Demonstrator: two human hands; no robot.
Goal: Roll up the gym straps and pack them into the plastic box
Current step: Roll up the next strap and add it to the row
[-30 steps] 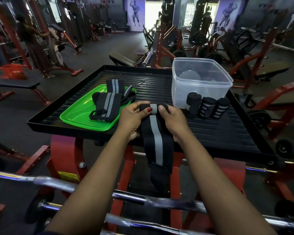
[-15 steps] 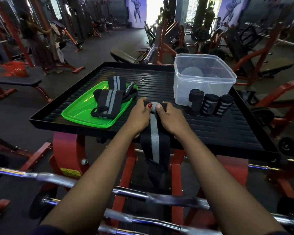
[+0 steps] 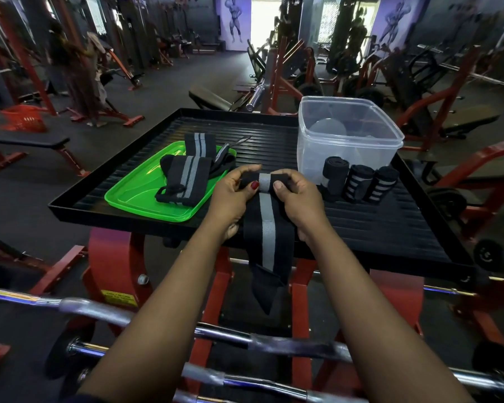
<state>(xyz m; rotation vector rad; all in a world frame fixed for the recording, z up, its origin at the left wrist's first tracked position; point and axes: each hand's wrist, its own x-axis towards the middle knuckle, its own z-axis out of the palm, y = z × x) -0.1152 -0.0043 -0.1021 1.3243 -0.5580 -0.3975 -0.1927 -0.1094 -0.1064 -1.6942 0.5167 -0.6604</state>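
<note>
A black strap with a grey stripe (image 3: 266, 228) lies over the front edge of the black tray table (image 3: 390, 228), its tail hanging down. My left hand (image 3: 233, 196) and my right hand (image 3: 298, 196) grip the rolled top end of this strap from either side, thumbs on the roll. Three rolled straps (image 3: 359, 183) stand in a row in front of the clear plastic box (image 3: 349, 141). The box is open with a round shape inside. Unrolled straps (image 3: 187, 175) lie on a green tray (image 3: 134, 196) at the left.
Chrome barbells (image 3: 245, 341) cross below my forearms. Red machine frames (image 3: 114, 266) hold up the tray table. Benches, racks and a red basket (image 3: 24, 119) fill the gym floor behind. A person stands at the far left.
The roll between my hands has grown a little, and the hanging tail is shorter. Both hands stay at the strap's top end.
</note>
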